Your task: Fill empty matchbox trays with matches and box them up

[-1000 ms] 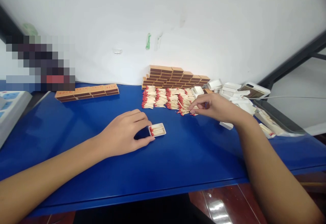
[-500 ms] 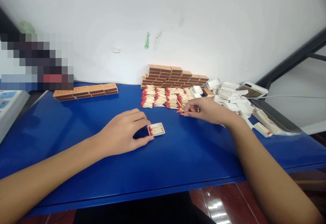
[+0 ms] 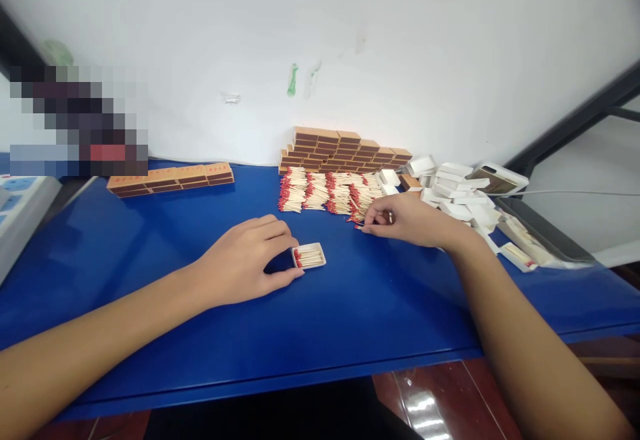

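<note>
My left hand (image 3: 250, 257) rests on the blue table, its thumb and fingers closed about the left end of a small white matchbox tray (image 3: 323, 261). Inside the tray lie several matches (image 3: 311, 253), their red heads toward my left hand. Further right, my right hand (image 3: 400, 219) pinches at the front edge of the match pile (image 3: 339, 199). A match (image 3: 358, 227) pokes out from its fingertips, head to the left. The pile is spread in rough rows with red heads on the left, and my right hand hides its front right corner.
Closed matchboxes (image 3: 345, 150) are stacked against the wall, and a row of matchboxes (image 3: 180, 180) stands at the left. White empty trays (image 3: 457, 190) heap up at the right, beside a phone (image 3: 495, 179) and a filled tray (image 3: 519, 257). A power strip (image 3: 25, 207) lies far left.
The fingertips of my right hand have closed in a little at the pile's front edge, where a match now shows clearly. My left hand and the tray stay put; the view shifts slightly.
</note>
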`<state>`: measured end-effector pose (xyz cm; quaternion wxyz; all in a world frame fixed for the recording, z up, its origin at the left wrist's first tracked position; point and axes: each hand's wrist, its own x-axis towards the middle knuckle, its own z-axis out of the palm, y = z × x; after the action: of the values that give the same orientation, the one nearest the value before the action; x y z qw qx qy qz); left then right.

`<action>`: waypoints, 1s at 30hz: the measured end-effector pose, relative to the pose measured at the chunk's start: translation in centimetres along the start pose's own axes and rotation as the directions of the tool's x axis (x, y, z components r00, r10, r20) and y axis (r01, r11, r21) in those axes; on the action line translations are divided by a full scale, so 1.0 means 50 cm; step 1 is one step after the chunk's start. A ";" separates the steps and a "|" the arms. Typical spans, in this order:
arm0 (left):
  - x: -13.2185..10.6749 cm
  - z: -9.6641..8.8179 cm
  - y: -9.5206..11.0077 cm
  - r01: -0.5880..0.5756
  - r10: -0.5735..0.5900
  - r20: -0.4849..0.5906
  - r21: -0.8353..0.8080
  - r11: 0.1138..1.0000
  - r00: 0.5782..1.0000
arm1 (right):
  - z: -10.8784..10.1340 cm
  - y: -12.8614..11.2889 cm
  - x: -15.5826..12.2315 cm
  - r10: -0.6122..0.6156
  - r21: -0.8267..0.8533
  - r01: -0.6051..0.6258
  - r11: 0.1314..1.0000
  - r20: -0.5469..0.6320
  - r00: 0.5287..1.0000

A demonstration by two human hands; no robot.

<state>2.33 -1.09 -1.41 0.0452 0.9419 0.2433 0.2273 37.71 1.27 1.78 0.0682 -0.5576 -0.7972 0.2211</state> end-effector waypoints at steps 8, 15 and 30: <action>0.002 -0.003 0.004 0.008 -0.008 -0.007 -0.001 1.000 1.000 | 0.000 -0.014 -0.006 0.015 -0.018 -0.014 1.000 0.040 0.999; 0.001 -0.003 0.003 0.013 -0.013 0.006 -0.009 1.000 1.000 | 0.001 -0.029 -0.014 -0.002 -0.061 0.006 0.998 0.071 0.997; 0.006 0.001 0.005 -0.008 0.008 -0.013 -0.007 1.000 1.000 | 0.033 -0.082 -0.006 -0.181 0.059 0.185 0.981 -0.068 0.981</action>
<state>2.72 -1.16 -1.27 0.0459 0.9412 0.2388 0.2343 33.72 -0.60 2.13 0.1310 -0.4858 -0.8352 0.2221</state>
